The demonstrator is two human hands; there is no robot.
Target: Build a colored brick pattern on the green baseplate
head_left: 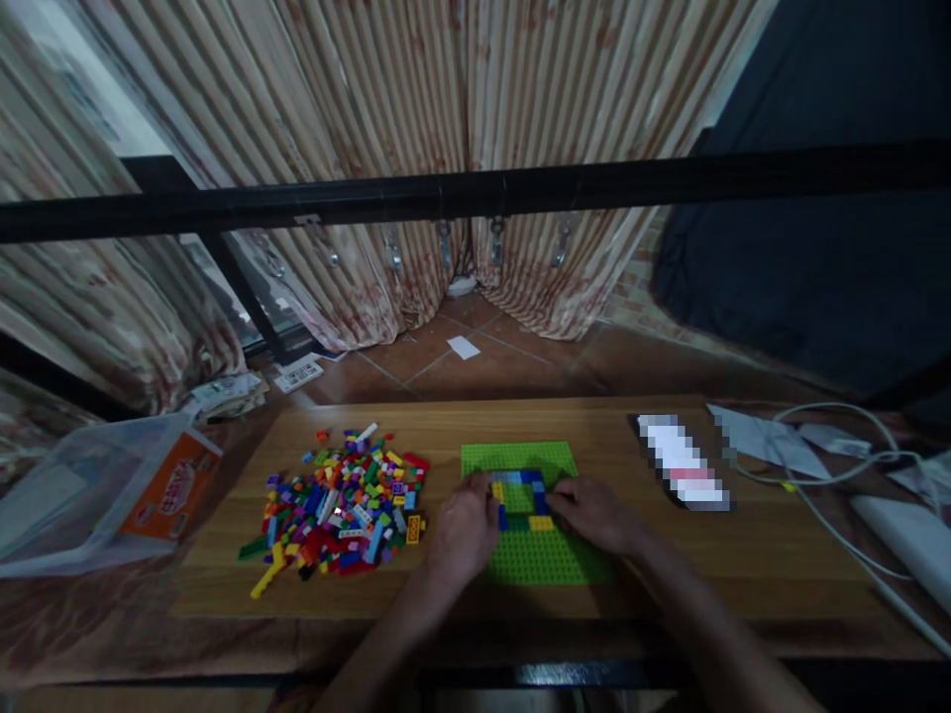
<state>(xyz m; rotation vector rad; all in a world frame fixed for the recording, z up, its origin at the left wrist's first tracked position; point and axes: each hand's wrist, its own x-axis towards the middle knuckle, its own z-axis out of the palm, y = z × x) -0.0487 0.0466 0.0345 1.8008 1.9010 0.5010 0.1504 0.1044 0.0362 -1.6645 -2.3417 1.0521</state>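
Note:
A green studded baseplate (531,564) lies on the wooden table, carrying a rectangular outline of blue, yellow and light-blue building bricks (531,477). My left hand (467,525) is at the outline's left side, its fingers closed on the bricks there and partly hiding them. On the opposite side, my right hand (594,510) has its thumb and fingers pinched against the blue bricks at the right edge. Whether either hand holds a separate loose brick is hidden. A wide pile of mixed loose bricks (338,505) spreads to the left of the baseplate.
At the table's right lies a phone-like object (684,463), blurred by pixels. White cables (824,480) and papers are beyond the right edge. A clear plastic bin (96,495) with an orange label stands left. A black rail (475,193) crosses before striped curtains (378,89).

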